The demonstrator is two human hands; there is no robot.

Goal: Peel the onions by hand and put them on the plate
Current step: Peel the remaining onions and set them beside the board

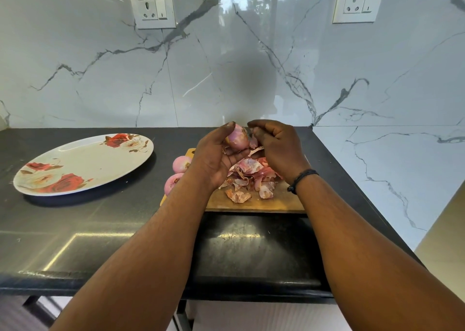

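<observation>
My left hand grips a pink onion above the wooden cutting board. Beside it, my right hand pinches a strip of onion skin hanging off that onion. Two peeled onions lie at the board's left edge, partly hidden by my left forearm. A heap of loose onion skins covers the board under my hands. The white oval plate with red rose prints lies to the left on the black counter and holds nothing.
The black counter ends at a marble wall behind and a marble side wall on the right. Two wall sockets sit high on the back wall. The counter's front edge runs below my forearms.
</observation>
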